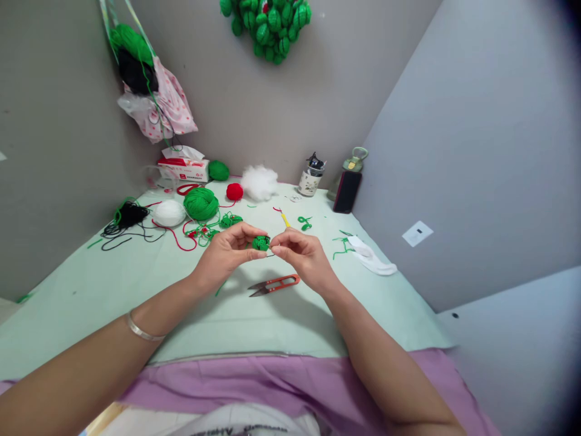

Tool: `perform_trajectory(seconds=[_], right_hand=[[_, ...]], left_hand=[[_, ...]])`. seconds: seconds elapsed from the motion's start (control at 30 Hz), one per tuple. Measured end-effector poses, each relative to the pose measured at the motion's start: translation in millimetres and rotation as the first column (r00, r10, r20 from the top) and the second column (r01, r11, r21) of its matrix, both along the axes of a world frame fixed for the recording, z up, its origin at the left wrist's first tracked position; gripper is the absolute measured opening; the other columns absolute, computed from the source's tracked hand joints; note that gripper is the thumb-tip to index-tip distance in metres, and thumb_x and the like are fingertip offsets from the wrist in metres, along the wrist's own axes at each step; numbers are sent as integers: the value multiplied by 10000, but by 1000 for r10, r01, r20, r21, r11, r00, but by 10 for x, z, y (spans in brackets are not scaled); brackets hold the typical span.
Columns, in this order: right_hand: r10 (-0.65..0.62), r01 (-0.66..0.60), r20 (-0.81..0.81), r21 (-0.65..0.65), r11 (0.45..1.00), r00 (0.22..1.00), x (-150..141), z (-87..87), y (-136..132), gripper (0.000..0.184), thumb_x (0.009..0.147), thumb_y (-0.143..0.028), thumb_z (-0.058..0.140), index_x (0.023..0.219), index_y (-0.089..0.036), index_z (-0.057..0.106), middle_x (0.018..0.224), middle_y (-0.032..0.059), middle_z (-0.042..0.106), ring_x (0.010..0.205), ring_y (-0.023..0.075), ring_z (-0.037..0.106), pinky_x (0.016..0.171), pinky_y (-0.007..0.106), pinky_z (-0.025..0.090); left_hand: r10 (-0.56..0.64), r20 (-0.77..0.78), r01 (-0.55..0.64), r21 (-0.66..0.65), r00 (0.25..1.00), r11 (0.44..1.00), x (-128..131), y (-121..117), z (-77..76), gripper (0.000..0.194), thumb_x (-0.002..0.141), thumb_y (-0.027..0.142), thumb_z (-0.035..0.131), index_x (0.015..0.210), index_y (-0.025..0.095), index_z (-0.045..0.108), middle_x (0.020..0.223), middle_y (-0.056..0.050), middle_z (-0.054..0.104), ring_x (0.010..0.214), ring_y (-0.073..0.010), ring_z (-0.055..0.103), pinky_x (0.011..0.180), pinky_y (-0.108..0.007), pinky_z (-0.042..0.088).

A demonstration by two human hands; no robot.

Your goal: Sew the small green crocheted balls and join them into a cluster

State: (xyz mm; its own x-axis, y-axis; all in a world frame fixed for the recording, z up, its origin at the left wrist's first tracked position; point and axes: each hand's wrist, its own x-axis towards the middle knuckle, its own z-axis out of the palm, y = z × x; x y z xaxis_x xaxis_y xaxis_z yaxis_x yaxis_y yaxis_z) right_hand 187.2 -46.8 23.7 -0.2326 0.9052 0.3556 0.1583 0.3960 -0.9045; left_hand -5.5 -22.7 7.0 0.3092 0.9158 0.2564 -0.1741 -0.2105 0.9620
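Between the thumb and fingers of my left hand (227, 248) is a small green crocheted ball (260, 243) with dark strands on it. My right hand (305, 253) is pinched closed at the ball's right side. What its fingertips grip is too small to make out; a thin dark thread shows just below them. Under both hands, orange-handled thread snips (275, 284) lie on the table with their blades pointing left. A yellow-handled crochet hook (284, 218) rests just beyond my right hand, a bit of red yarn by its tip.
Green yarn (201, 204), white yarn (169, 213), red yarn (235, 192) and black yarn (131, 215) lie left. Behind are white stuffing (259, 183), a tissue box (184, 168), a jar (310, 181), and a phone (347, 191) against a bottle (356, 158). White cloth (372, 257) lies right.
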Motion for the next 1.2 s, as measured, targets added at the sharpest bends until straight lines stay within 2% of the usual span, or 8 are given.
perform_trajectory(seconds=[0.1, 0.2, 0.37, 0.67, 0.83, 0.93, 1.07, 1.2], right_hand=[[46, -46, 11, -17, 999, 999, 39, 50, 19, 139, 811, -317, 728, 779, -184, 707, 738, -1, 558, 677, 114, 475, 623, 267, 370], [75, -83, -65, -131, 988, 995, 9, 51, 21, 222, 774, -365, 761, 732, -172, 660, 666, -21, 529, 591, 91, 411, 548, 252, 315], [5, -35, -147, -208, 977, 989, -78, 16, 8, 319, 744, -417, 786, 704, -173, 583, 575, -60, 440, 519, 69, 315, 493, 243, 228], [99, -96, 75, -51, 994, 992, 68, 62, 12, 137, 851, -321, 706, 911, -199, 716, 853, 17, 648, 681, 109, 524, 631, 262, 434], [-87, 13, 226, 307, 952, 970, 13, -63, 38, 106, 882, -296, 687, 830, -204, 686, 798, 27, 617, 695, 129, 533, 647, 282, 440], [-189, 91, 223, 387, 917, 956, -3, -86, 56, 173, 855, -326, 718, 771, -198, 638, 774, 13, 572, 625, 109, 466, 596, 277, 398], [-80, 72, 82, 94, 993, 993, 18, 6, 43, 210, 846, -401, 697, 848, -197, 650, 812, 5, 581, 584, 89, 452, 567, 261, 394], [-9, -3, -52, -233, 973, 999, 35, 59, 32, 226, 814, -399, 699, 822, -174, 679, 721, -8, 590, 555, 82, 430, 527, 246, 357]], left_hand=[[-27, -3, 27, 1, 1000, 1000, 11, -11, 14, 330, 628, 235, 873, 915, 197, 715, 863, -4, 642, 836, -144, 579, 746, -270, 474], [-22, 23, 22, -4, 1000, 1000, 51, -31, -6, 312, 630, 225, 868, 898, 190, 711, 869, -9, 660, 833, -145, 592, 756, -275, 480], [-19, 49, 21, -37, 999, 999, 90, -45, -47, 303, 642, 242, 865, 895, 197, 705, 846, 3, 669, 818, -146, 603, 759, -276, 486], [-53, 91, 63, -114, 994, 991, 12, 18, -36, 302, 804, 357, 755, 1074, 236, 698, 961, -7, 675, 895, -161, 632, 899, -325, 491], [-89, 158, 112, -146, 983, 983, 29, 28, -77, 259, 771, 342, 787, 976, 214, 696, 901, 2, 670, 845, -147, 634, 858, -318, 516], [-155, 144, 179, -170, 977, 969, 33, 21, -73, 264, 771, 354, 787, 975, 207, 706, 877, -2, 684, 806, -143, 644, 846, -318, 516], [-256, 122, 278, -216, 959, 936, 26, 2, -41, 238, 814, 394, 740, 962, 207, 731, 933, -25, 701, 849, -157, 652, 901, -348, 508], [-326, 54, 328, -270, 944, 905, 30, -9, -56, 279, 791, 405, 755, 982, 202, 746, 987, -63, 727, 892, -192, 663, 924, -382, 507]])
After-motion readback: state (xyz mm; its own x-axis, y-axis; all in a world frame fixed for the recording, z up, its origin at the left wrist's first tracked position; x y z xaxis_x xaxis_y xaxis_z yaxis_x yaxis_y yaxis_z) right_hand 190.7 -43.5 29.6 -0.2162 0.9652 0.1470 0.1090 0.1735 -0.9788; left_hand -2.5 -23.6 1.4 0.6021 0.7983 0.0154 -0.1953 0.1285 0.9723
